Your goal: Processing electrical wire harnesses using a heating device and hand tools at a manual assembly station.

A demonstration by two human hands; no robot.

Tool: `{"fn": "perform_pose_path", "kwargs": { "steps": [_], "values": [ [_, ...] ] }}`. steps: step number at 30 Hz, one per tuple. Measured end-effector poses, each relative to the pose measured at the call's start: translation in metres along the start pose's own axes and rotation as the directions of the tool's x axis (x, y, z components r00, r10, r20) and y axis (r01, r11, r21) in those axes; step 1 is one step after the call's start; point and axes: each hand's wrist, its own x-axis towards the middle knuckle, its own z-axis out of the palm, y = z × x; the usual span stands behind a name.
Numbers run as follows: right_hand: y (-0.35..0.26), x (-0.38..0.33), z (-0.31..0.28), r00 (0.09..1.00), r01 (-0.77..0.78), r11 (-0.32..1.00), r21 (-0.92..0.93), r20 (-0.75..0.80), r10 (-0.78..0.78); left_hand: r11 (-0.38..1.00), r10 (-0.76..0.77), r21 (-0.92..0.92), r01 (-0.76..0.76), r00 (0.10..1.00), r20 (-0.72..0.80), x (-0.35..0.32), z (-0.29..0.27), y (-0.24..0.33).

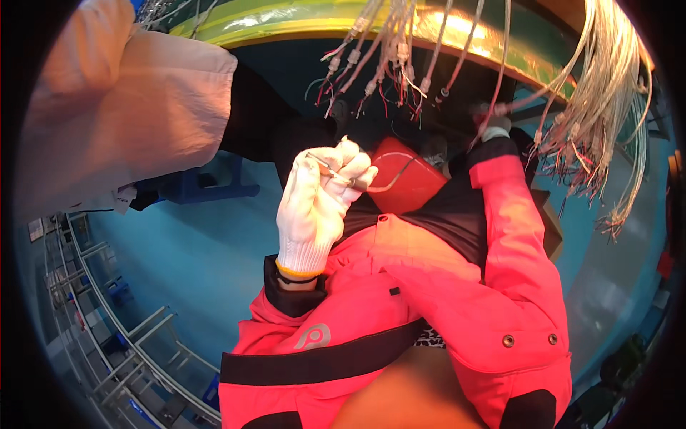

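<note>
Landmark: the green-and-yellow bench edge (279, 21).

Left hand (325, 189): covered by a white knitted glove; located on the wearer's side of the bench edge, below its middle stretch. Fingers curled inward, thumb brought against them; a thin cable piece (361, 186) with a dark sleeve is gripped, its bare end being left to curve out to the right, well apart from the bench edge.

Right hand (494, 129): gloved in white, placed just below the right part of the bench edge, among hanging cables. It is dimly lit and blurred; how far it is closed, and whether a cable is held, cannot be told.

Left cable bundle (386, 61): hung down across the middle of the bench edge; connectors and split coloured wire ends are shown.

Right cable bundle (607, 93): thicker, draped over the right end of the bench edge.

Red object (416, 189): seen below the bench edge, behind the cable piece.

Co-worker's pale garment (171, 100): seen below the left end of the bench edge.
</note>
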Motion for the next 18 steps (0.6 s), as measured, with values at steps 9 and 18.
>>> {"fn": "perform_pose_path", "kwargs": {
  "steps": [9,18],
  "values": [
    [-0.086,0.045,0.076,0.97,0.031,0.954,0.298,0.222,-0.101,0.906,0.246,0.332,-0.262,0.965,0.091,-0.013,0.059,0.057],
    [-0.105,0.037,0.103,0.9,-0.156,0.795,0.587,0.416,-0.131,0.224,0.619,0.81,-0.542,0.721,0.311,0.123,0.16,0.156]
  ]
}}
